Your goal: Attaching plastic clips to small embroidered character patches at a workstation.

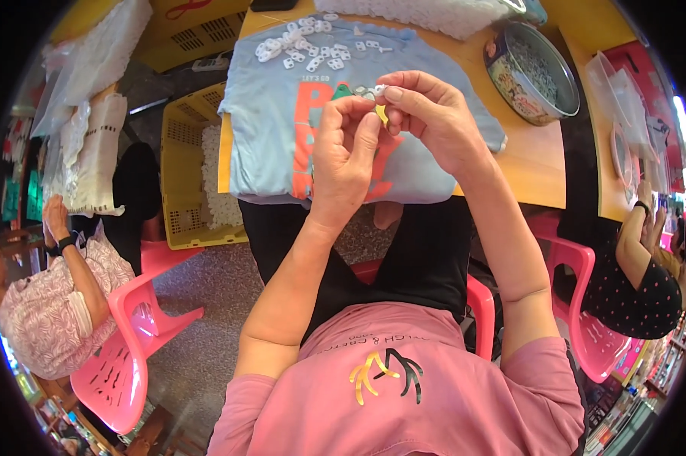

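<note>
Both my hands are raised close together over a light blue shirt (263,114) spread on the table. With thumb and forefinger, my right hand (438,125) pinches a small white plastic piece (378,90). My left hand (341,163) meets it from the other side, thumb and fingertips closed. What lies between the left fingertips is too small and covered to make out. Beyond the hands, many small white plastic pieces (335,55) with holes lie loose on the shirt, heaped thickest toward the far left.
On the right of the wooden table (537,163) stands a round tin (497,76) of small metallic-looking parts. A white bag (426,14) lies along the far edge. Left of the table is a yellow crate (183,133). People sit on pink chairs (134,334) at both sides.
</note>
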Available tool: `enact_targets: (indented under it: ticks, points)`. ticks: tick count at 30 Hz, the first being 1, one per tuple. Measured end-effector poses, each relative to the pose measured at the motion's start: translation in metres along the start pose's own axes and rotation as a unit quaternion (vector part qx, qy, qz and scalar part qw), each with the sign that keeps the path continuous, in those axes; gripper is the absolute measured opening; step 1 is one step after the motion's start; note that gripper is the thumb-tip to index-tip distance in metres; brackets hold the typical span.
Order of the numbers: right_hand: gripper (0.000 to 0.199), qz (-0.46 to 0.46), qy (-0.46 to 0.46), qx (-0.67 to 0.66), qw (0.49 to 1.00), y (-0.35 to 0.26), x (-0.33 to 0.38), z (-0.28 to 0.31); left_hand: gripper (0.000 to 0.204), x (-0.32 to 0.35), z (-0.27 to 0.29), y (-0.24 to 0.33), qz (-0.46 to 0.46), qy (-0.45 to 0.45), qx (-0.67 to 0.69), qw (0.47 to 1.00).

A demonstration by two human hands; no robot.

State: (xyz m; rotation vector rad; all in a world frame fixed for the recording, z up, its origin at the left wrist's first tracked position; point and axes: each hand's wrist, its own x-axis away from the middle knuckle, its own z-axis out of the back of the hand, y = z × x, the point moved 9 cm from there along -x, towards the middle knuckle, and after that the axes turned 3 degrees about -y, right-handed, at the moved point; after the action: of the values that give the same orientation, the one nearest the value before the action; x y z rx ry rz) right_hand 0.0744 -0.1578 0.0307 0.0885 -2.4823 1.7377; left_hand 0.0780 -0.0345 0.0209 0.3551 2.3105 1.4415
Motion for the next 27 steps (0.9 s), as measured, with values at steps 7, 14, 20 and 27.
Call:
enact_targets:
  ticks: [7,14,20,27]
  points:
    - [0.021,0.003,0.029,-0.048,0.998,0.011,0.02,0.003,0.014,0.0,0.005,-0.002,-0.017,0.02,-0.069,0.997]
    - [0.019,0.05,0.051,-0.001,0.997,0.013,0.025,-0.002,0.01,0.003,0.008,-0.001,-0.022,0.041,-0.068,0.997]
    - [0.02,0.065,0.061,0.084,0.992,0.002,0.031,-0.001,0.008,0.003,0.005,0.0,-0.029,0.024,-0.109,0.993]
    - [0.019,0.108,0.098,0.131,0.981,0.0,0.038,-0.003,0.005,0.002,0.0,0.003,-0.044,0.021,-0.053,0.997]
